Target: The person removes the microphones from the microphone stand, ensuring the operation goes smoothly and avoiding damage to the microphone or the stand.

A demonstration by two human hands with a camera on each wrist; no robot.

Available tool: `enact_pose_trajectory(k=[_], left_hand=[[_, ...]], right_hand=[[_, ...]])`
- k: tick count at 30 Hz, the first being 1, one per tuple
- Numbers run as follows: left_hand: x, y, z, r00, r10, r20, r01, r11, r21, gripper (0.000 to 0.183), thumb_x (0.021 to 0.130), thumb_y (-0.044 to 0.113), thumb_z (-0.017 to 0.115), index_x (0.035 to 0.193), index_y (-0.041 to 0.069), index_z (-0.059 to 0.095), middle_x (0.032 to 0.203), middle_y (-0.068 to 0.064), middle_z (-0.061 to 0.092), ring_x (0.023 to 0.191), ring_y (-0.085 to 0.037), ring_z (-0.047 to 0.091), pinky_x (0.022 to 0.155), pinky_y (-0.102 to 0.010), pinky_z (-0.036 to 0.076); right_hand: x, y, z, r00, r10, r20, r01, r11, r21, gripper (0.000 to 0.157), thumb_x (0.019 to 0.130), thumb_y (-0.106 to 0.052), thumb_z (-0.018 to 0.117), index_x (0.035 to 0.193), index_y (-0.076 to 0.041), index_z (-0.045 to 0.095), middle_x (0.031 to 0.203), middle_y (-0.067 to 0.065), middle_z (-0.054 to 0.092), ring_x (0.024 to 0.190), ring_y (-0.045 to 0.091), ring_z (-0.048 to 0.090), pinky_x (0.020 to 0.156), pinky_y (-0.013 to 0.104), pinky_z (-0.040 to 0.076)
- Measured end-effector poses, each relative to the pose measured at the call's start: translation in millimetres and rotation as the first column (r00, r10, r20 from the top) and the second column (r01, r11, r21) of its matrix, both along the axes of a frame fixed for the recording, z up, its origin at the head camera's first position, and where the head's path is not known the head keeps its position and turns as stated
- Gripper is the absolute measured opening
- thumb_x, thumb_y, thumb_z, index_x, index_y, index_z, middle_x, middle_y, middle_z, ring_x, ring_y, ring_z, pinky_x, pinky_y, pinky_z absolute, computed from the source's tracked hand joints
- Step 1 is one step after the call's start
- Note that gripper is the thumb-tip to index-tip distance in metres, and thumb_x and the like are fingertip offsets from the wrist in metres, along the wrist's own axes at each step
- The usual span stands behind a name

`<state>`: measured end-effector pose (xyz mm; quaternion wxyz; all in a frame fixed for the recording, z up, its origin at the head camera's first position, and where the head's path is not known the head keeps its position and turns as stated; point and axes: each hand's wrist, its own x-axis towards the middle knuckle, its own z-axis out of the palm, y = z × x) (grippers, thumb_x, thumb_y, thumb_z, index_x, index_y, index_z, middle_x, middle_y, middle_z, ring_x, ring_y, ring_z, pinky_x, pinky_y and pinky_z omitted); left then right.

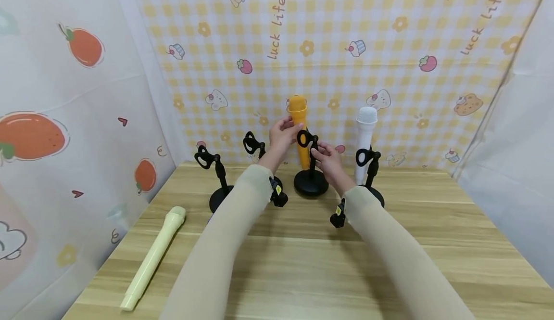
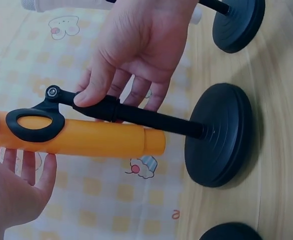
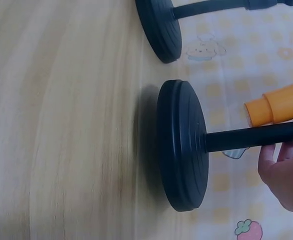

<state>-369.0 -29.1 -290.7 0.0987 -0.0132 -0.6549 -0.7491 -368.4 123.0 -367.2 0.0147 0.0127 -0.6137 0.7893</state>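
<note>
My left hand (image 1: 280,137) holds an orange toy microphone (image 1: 297,103) upright by its upper body, head up. Beside it stands a black microphone stand (image 1: 310,184) with a round base on the table. In the left wrist view the stand's oval ring clip (image 2: 35,125) overlaps the front of the orange body, and orange shows through its hole. My right hand (image 1: 331,164) grips the stand's post, thumb on the near side, fingers behind. The microphone's lower end (image 3: 259,111) hangs beside the post, above the base.
A white microphone (image 1: 367,116) stands upright at a black stand (image 1: 373,166) on the right. Two more black stands, one outer (image 1: 220,171) and one partly behind my left arm (image 1: 255,144), are on the left. A pale yellow microphone (image 1: 153,257) lies at the table's left. A checked cloth hangs behind.
</note>
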Motion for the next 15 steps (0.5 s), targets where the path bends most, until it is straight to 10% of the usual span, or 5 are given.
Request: enact_pose_trajectory(k=[15], left_hand=[[17.4,-13.0,4.6,0.995,-0.098,-0.033,0.098,0.995,0.011,0.044,0.085,0.023,0.078,0.126,0.013,0.063,0.113,-0.004,0.063,0.100,-0.021,0.063,0.080,-0.035,0.056]], right_hand=[[21.0,-0.6,6.7,1.000,0.029,0.013,-0.028,0.999,-0.016,0.044,0.098,-0.011,0.059,0.139,-0.004,0.046,0.123,0.009,0.053,0.113,0.021,0.055,0.103,0.043,0.041]])
